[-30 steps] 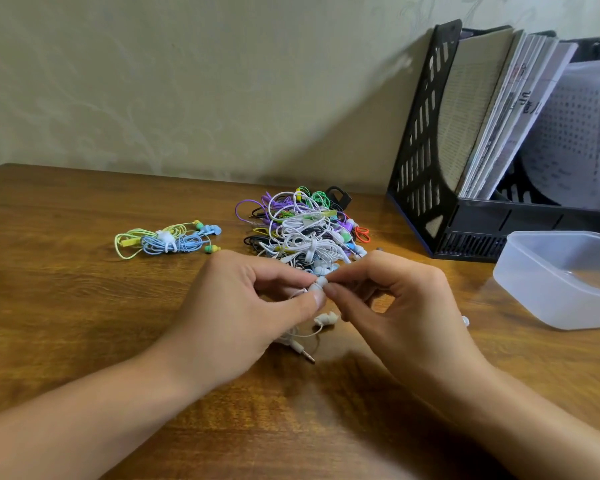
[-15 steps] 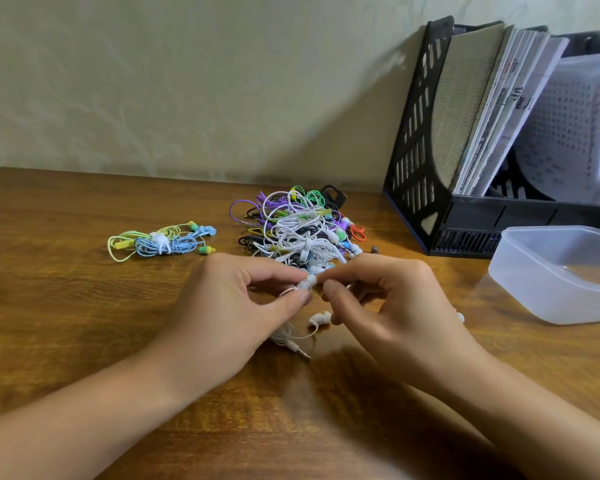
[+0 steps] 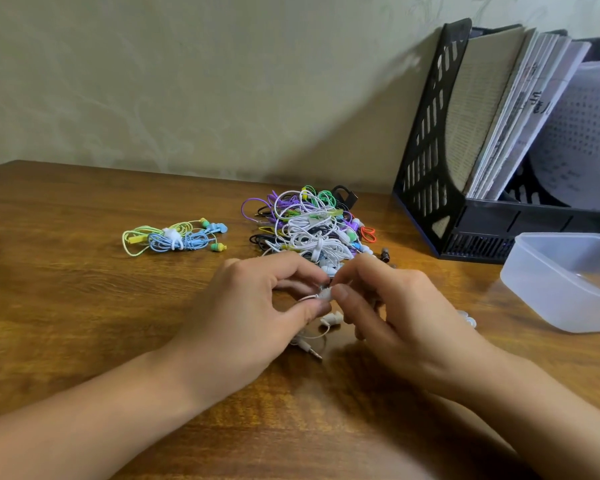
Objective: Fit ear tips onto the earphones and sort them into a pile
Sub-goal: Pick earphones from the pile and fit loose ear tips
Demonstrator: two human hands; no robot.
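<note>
Lately the change is small: against the views from a second and half a second back, both hands have stayed over the same patch of counter (image 3: 66,323), close in front of the big pile, while the white earbud (image 3: 324,293) between them now sits pressed tighter between the fingertips, with less of it showing. I read that as the ear tip being pushed home on this bud, so this fitting is likely near its end, though the tip itself is too small and too covered to tell whether it is seated.

The left hand (image 3: 253,317) has thumb and forefinger closed together on the earbud, pinching it from the left; its other fingers curl loosely behind. The right hand (image 3: 395,310) meets it from the right, thumb and forefinger also clamped on the same white piece, the rest of its fingers folded under. The second earbud (image 3: 333,319) of this white set hangs just below the fingertips, and the set's audio plug (image 3: 314,352) lies on the counter between the wrists.

The tangled heap of earphones (image 3: 309,230) lies just beyond the hands. The small bundle of yellow and blue earphones (image 3: 174,237) lies well apart to the left and looks like the sorted pile. A translucent plastic container (image 3: 568,282) stands at right, in front of a black file rack (image 3: 430,161) of papers.
</note>
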